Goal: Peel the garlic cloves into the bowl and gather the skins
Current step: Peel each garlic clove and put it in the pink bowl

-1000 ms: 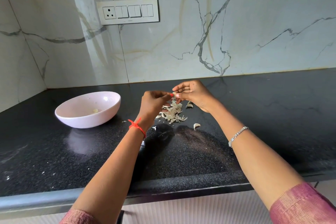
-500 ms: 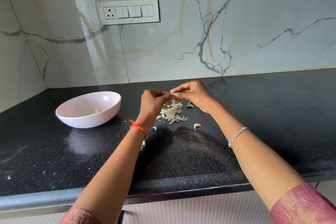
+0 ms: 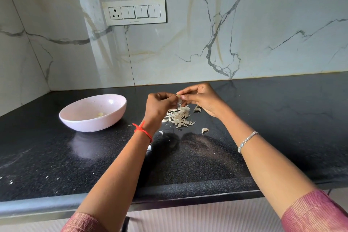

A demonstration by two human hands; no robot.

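Left hand [image 3: 158,106] and right hand [image 3: 201,100] are pinching a garlic clove [image 3: 178,96] between curled fingertips, axis hidden, skin strip [image 3: 179,102] dangling below.

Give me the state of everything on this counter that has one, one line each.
Bowl: upright, one peeled piece inside.
Held clove: partly peeled, skin strip hanging.
Left hand: pinches the Held clove.
Right hand: pinches the Held clove.
Skin pile: loose on the counter, under the hands.
Loose clove: lying on the counter beside the pile.
Socket: nothing plugged in.
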